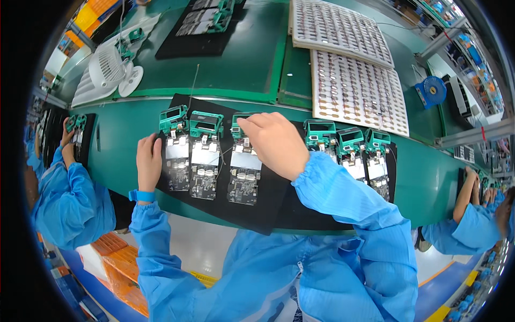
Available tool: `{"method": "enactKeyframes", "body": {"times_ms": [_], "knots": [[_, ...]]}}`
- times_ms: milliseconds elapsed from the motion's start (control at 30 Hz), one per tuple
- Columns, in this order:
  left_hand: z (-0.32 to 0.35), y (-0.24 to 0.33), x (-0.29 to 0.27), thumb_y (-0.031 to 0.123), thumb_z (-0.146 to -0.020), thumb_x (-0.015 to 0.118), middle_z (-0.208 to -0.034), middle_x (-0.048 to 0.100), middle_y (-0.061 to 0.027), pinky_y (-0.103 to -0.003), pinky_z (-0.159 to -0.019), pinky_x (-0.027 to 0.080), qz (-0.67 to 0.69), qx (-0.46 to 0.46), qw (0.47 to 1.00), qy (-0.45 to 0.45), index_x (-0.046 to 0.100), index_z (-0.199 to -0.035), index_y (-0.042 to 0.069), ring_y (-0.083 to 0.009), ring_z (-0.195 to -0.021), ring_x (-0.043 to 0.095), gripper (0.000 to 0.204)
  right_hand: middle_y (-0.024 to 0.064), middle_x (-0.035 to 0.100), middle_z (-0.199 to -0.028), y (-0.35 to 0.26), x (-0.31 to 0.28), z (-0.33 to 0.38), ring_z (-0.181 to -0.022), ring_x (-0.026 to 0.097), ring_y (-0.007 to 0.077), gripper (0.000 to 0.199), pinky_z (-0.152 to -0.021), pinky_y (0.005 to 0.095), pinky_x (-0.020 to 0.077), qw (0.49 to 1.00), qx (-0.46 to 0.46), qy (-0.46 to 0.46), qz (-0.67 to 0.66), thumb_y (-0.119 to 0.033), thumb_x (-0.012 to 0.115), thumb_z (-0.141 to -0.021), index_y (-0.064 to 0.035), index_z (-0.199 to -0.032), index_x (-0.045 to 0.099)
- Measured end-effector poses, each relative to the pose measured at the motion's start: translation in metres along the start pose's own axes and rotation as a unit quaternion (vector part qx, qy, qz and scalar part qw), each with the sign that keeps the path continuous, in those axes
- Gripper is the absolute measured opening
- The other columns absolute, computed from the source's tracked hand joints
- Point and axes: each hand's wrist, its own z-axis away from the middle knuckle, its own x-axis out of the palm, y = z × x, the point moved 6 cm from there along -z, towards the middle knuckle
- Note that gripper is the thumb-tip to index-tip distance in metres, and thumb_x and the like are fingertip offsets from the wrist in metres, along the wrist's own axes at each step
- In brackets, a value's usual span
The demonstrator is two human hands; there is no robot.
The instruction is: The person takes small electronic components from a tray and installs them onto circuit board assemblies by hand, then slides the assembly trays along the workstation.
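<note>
Head view showed the person's right hand (276,145) reaching across from the right, palm down, its bent fingers over the far end of a circuit-board assembly (244,185). Those fingers partly covered the assembly's green bracket (235,129); whether they gripped it or only pressed on it, I could not tell, as the fingertips were hidden. The board itself ran from under the fingers toward the near side, to the left of the right wrist, with a pale silvery panel at its middle and dark circuitry at its near end.

The left hand (148,165) stood well apart to the left, fingers together and slightly bent, just beside the leftmost assembly (178,161); I could not tell whether it held anything. A blue wristband (142,196) circled that wrist.

Another similar assembly (204,166) lay between the hands, and three more lay to the right, partly behind the right forearm. All rested on black matting (247,217) over a green worktable (424,177). At the far right were white trays (359,88) with rows of small parts; at the far left stood a white fan (107,67). Blue-sleeved co-workers worked at both sides.
</note>
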Motion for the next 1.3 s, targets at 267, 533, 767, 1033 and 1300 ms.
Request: {"method": "enactKeyframes", "body": {"times_ms": [267, 533, 767, 1033, 1300], "knots": [[0.0, -0.053, 0.026, 0.017, -0.097, 0.066, -0.091, 0.063, -0.0055, -0.027, -0.073, 0.046, 0.197, -0.173, 0.96, -0.098, 0.061, -0.104, -0.004, -0.0111, -0.083, 0.056, 0.022, 0.0143, 0.067, -0.09, 0.062, -0.16, 0.189, -0.078, 0.066, 0.0268, 0.016, -0.07, 0.0347, 0.0524, 0.895, 0.366, 0.216, 0.132, 0.002, 0.068, -0.087, -0.0013, -0.103, 0.067], [-0.011, -0.129, -0.003, 0.017, -0.098, 0.064, -0.097, 0.061, -0.0011, -0.024, -0.08, 0.043, 0.26, -0.204, 0.941, -0.075, 0.06, -0.108, 0.002, -0.0088, -0.091, 0.055, 0.018, 0.015, 0.066, -0.086, 0.063, -0.157, 0.353, -0.076, 0.067, 0.0272, 0.014, -0.07, 0.0368, 0.0518, 0.799, 0.566, 0.162, 0.119, -0.012, 0.068, -0.091, 0.0014, -0.097, 0.067], [0.012, -0.11, 0.013, 0.012, -0.099, 0.063, -0.104, 0.066, -0.0045, -0.026, -0.089, 0.046, 0.27, -0.227, 0.932, -0.081, 0.062, -0.113, -0.001, -0.0115, -0.098, 0.06, 0.019, 0.0162, 0.065, -0.086, 0.063, -0.168, 0.35, -0.072, 0.065, 0.029, 0.015, -0.066, 0.0386, 0.0506, 0.809, 0.545, 0.177, 0.13, -0.014, 0.067, -0.093, 0.0012, -0.096, 0.067], [0.032, 0.033, 0.029, 0.006, -0.098, 0.062, -0.085, 0.057, 0.0001, -0.022, -0.071, 0.041, 0.295, -0.191, 0.926, -0.141, 0.057, -0.1, 0.001, -0.006, -0.078, 0.051, 0.008, 0.0174, 0.062, -0.081, 0.108, -0.229, 0.428, -0.073, 0.061, 0.0367, 0.022, -0.065, 0.0446, 0.0474, 0.761, 0.577, 0.174, 0.241, -0.022, 0.063, -0.096, -0.0017, -0.089, 0.066], [0.053, 0.192, 0.055, 0.011, -0.1, 0.061, -0.085, 0.052, 0.0014, -0.021, -0.069, 0.039, 0.305, -0.202, 0.918, -0.152, 0.052, -0.105, 0.001, -0.0048, -0.078, 0.048, 0.014, 0.0151, 0.064, -0.088, 0.214, -0.29, 0.438, -0.079, 0.064, 0.0354, 0.008, -0.069, 0.0419, 0.0498, 0.801, 0.47, 0.291, 0.228, -0.011, 0.065, -0.091, -0.0049, -0.093, 0.07]]}}
